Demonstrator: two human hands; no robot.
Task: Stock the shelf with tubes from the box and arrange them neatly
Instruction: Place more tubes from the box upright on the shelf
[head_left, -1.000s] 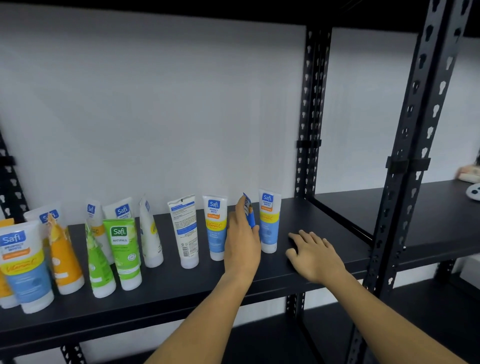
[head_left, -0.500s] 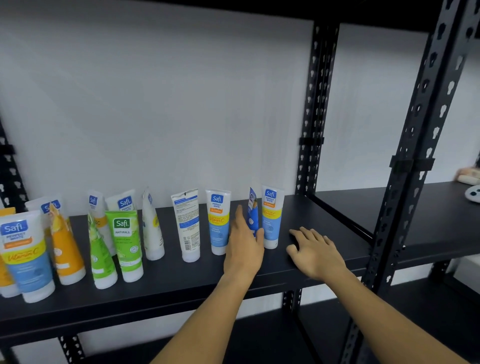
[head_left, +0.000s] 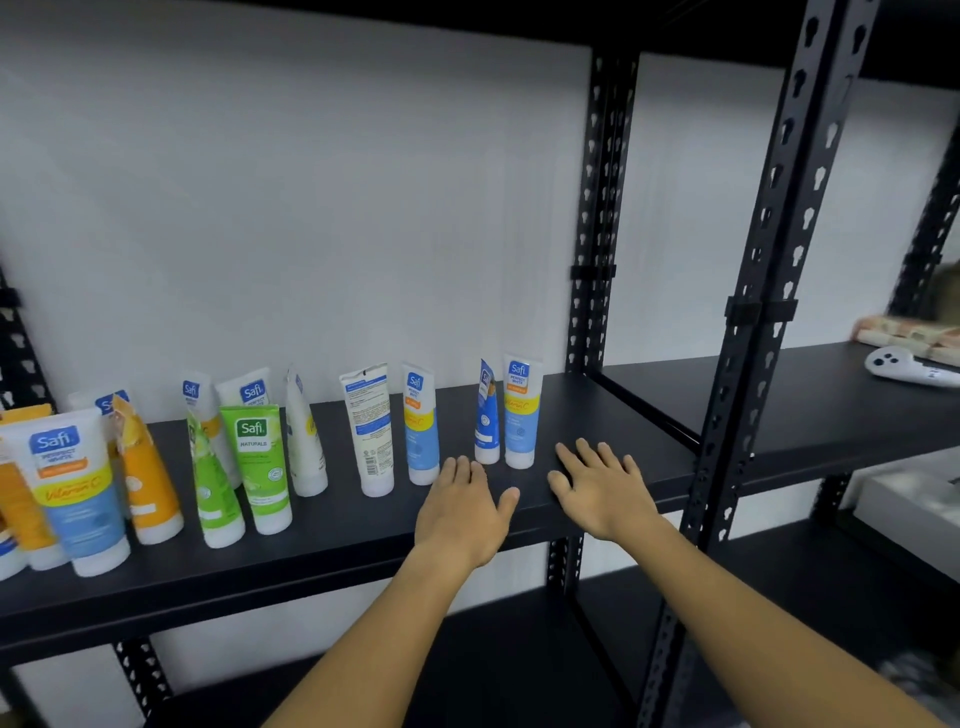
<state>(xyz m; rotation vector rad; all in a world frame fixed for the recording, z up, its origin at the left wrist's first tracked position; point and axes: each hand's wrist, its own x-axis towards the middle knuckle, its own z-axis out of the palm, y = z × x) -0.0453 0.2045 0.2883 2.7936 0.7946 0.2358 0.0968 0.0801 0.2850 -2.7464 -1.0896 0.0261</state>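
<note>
Bare shelf (head_left: 613, 415) runs from the rightmost tube (head_left: 521, 413) to the rear post (head_left: 597, 218), leaving room to reach in. Leftward, standing tubes (head_left: 254, 457) crowd the board, with narrow gaps between them. The front post (head_left: 774, 260) bounds the bay's right side.

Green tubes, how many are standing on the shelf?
2. A narrow green tube turned edge-on stands near the shelf's front, and the wider green Safi Naturals tube stands right beside it. More could hide behind the front tubes at the left.
</note>
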